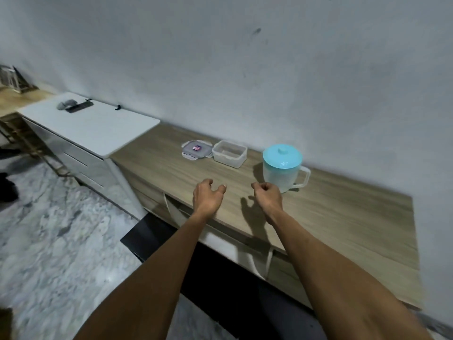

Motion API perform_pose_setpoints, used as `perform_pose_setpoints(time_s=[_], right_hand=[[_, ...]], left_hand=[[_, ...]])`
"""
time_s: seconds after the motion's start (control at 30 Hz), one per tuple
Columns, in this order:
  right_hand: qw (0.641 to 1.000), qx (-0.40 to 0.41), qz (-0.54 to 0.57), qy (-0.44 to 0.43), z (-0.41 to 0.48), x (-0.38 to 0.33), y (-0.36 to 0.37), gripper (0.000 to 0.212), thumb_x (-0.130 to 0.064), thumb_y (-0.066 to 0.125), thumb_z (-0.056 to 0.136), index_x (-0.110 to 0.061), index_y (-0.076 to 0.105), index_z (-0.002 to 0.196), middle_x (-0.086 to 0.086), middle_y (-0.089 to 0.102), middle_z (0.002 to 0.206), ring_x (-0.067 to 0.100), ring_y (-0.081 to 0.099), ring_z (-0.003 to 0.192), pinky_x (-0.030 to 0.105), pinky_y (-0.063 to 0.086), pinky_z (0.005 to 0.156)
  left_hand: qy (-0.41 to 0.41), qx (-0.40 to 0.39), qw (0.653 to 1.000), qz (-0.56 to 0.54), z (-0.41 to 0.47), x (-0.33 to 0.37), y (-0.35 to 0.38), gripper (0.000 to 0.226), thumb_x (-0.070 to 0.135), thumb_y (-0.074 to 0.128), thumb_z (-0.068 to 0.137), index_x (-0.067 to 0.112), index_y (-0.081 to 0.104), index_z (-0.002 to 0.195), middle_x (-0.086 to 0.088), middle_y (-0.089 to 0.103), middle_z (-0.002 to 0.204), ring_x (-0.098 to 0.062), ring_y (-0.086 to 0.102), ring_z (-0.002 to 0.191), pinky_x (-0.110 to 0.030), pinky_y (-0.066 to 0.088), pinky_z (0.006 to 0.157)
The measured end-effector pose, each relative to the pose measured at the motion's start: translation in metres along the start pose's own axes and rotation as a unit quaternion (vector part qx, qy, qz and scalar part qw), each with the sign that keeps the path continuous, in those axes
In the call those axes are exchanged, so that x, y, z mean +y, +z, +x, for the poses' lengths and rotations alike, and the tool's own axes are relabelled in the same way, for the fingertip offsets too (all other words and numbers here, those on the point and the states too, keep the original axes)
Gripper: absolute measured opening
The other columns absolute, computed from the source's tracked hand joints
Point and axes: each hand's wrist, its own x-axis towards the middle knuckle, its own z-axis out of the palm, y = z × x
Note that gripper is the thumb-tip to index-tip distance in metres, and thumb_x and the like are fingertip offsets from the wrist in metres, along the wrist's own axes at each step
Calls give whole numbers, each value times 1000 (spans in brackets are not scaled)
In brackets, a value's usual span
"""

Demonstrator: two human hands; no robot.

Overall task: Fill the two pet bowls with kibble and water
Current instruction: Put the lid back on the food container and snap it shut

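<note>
A clear plastic jug with a turquoise lid (283, 165) stands on the wooden counter (343, 217) near the wall, its handle pointing right. To its left sits an open clear food container (229, 153), and the container's grey lid (196, 149) lies flat beside it. My left hand (207, 196) hovers over the counter's front part, fingers loosely curled, holding nothing. My right hand (267, 195) is just left of the jug's base, fingers curled in, also empty. No pet bowls are in view.
A white cabinet (90, 126) adjoins the counter on the left, with a dark flat item and a grey object on top. The grey wall runs behind. Marble-patterned floor and a black mat (152, 239) lie below the counter's front edge.
</note>
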Motion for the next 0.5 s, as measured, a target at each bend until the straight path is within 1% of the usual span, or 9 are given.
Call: perform_pose_setpoints(time_s=[0.03,0.17,0.27,0.33,0.37,0.43,0.5], right_hand=[[1000,-1,-3,0,9,-6,10,14,-29,59,95,-18,64,89,5,67,91,23,62,94,44,50,96],[1000,22,-19,-2,47,-28,46,19,-31,59,94,-15,68,96,10,71,103,28,64,99,45,49,98],[999,41,-24,6,74,-39,71,21,-28,56,95,-12,68,97,11,69,103,29,63,100,46,49,98],[998,61,-19,13,96,-43,85,25,-26,55,95,-7,70,102,13,70,106,28,63,99,43,50,97],[997,76,-18,15,106,-46,92,27,-25,54,95,-6,70,104,14,70,108,27,62,97,40,49,94],[993,117,-18,20,129,-51,106,28,-23,53,94,-4,72,105,18,71,109,24,59,91,33,46,84],[987,159,-18,32,151,-56,119,28,-21,53,93,-5,72,104,18,71,110,29,63,97,33,46,82]], left_hand=[[1,-4,1000,0,14,-2,-4,59,37,65,89,3,54,136,-17,59,136,-31,53,128,-36,41,105],[9,-11,1000,7,69,-14,-15,58,35,66,89,0,55,134,-21,59,134,-33,53,127,-37,41,105],[16,-28,999,17,113,-25,-21,58,35,66,89,-1,55,133,-21,59,133,-33,53,128,-38,41,106],[22,-42,999,22,146,-31,-24,59,38,66,88,1,55,133,-20,59,134,-32,52,128,-39,40,107],[26,-51,998,25,164,-34,-25,59,39,65,88,2,55,133,-19,58,135,-32,52,129,-40,41,108],[41,-66,996,38,201,-38,-29,56,39,65,87,6,57,131,-16,59,134,-31,53,128,-40,42,105],[57,-78,994,52,241,-43,-34,49,39,65,86,7,62,123,-16,63,129,-32,57,123,-38,46,100]])
